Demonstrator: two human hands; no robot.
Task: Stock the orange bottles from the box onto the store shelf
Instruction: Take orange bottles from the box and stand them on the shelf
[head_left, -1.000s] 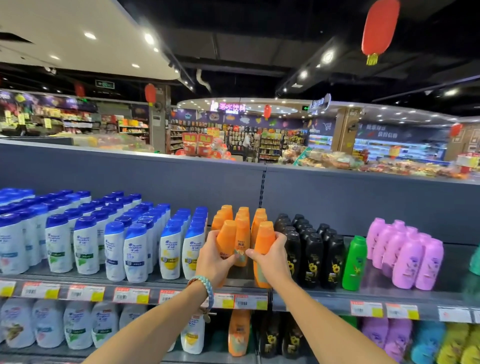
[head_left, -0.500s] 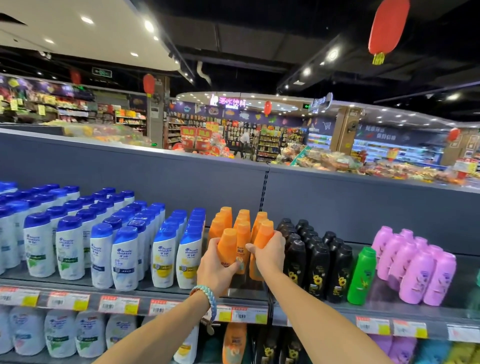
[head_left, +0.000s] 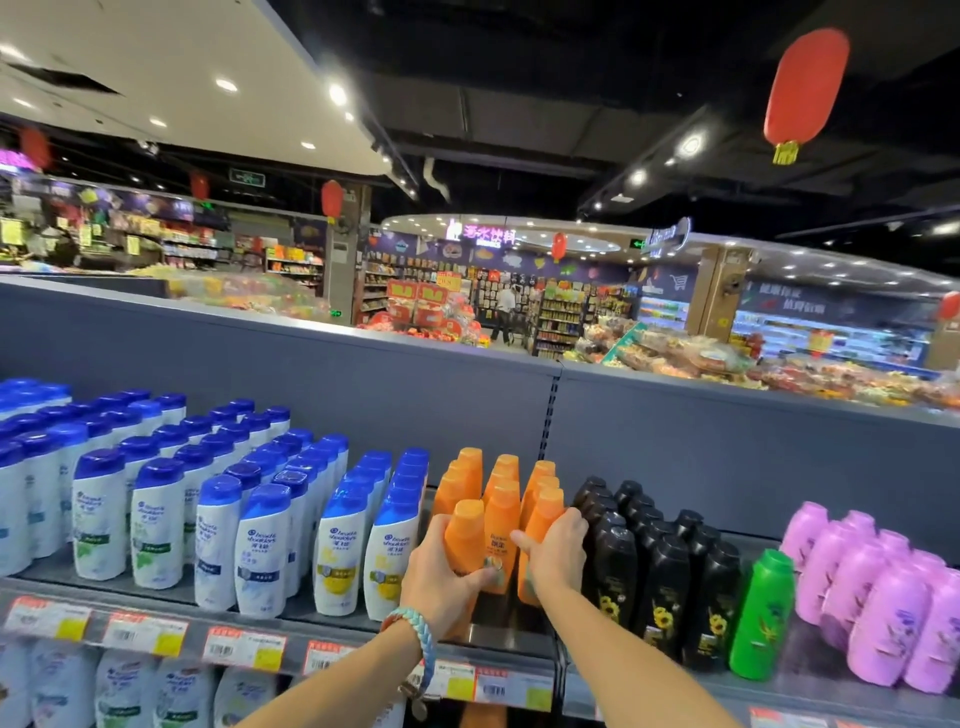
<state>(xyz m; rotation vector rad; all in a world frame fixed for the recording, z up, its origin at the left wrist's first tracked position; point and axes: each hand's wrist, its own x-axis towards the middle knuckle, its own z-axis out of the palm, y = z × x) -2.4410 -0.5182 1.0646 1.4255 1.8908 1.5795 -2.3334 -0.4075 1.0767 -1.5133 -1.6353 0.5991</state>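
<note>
Several orange bottles (head_left: 501, 480) stand in three rows on the grey store shelf (head_left: 509, 636), between white-and-blue bottles and black ones. My left hand (head_left: 441, 577) grips the front orange bottle (head_left: 464, 530) of the left row. My right hand (head_left: 553, 553) wraps around the front orange bottle (head_left: 543, 512) of the right row. Both bottles stand upright at the shelf's front. The box is out of view.
White bottles with blue caps (head_left: 218, 519) fill the shelf to the left. Black bottles (head_left: 660, 577), one green bottle (head_left: 761, 613) and purple bottles (head_left: 878, 587) stand to the right. A grey back panel (head_left: 363, 384) rises behind. Price tags (head_left: 244, 649) line the shelf edge.
Both hands have pushed the two front orange bottles a little further back on the shelf, closer to the rows behind. The camera has tilted upward.
</note>
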